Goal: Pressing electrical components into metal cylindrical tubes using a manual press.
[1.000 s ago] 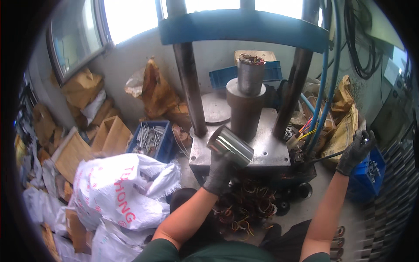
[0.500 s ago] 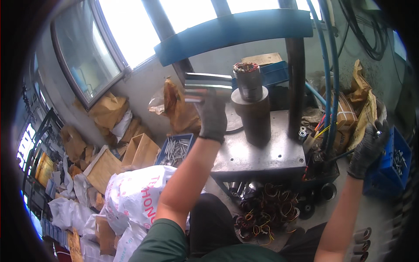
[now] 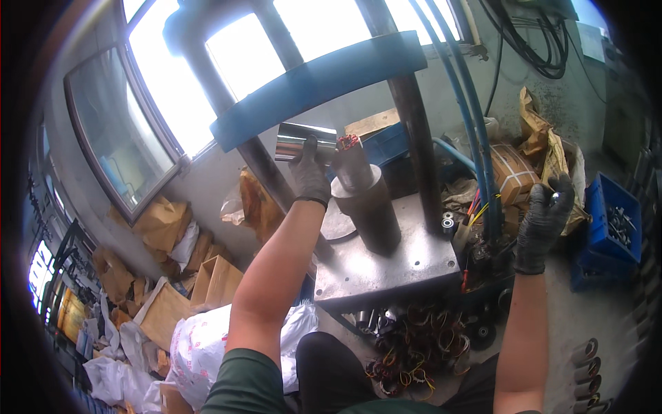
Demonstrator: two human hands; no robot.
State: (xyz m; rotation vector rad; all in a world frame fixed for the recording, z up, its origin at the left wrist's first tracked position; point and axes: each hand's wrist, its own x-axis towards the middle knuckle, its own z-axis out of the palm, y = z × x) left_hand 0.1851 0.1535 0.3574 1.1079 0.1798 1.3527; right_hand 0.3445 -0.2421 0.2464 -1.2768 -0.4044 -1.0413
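Observation:
My left hand [image 3: 308,172], in a dark glove, is closed round a shiny metal cylinder [image 3: 289,143], held roughly level below the blue crossbeam of a press. Close to its right end stands a grey metal piece with red wire windings [image 3: 349,142] showing at its top. That piece sits on a thick steel post [image 3: 372,214] rising from the press plate [image 3: 386,272]. My gloved right hand [image 3: 540,231] is raised at the right, fingers curled about a small shiny metal part [image 3: 554,199] whose kind I cannot make out.
A blue bin of metal bolts [image 3: 617,221] stands at the right. The blue crossbeam [image 3: 317,83], press columns and hoses [image 3: 476,124] surround the post. Wired coils [image 3: 427,338] lie under the plate. White sacks [image 3: 200,352] and a wooden box [image 3: 214,283] are at the left.
My right hand has come away from the blue bolt bin, carrying the small metal part up and inward. My left hand keeps hold of the cylinder near the post. The view has shifted.

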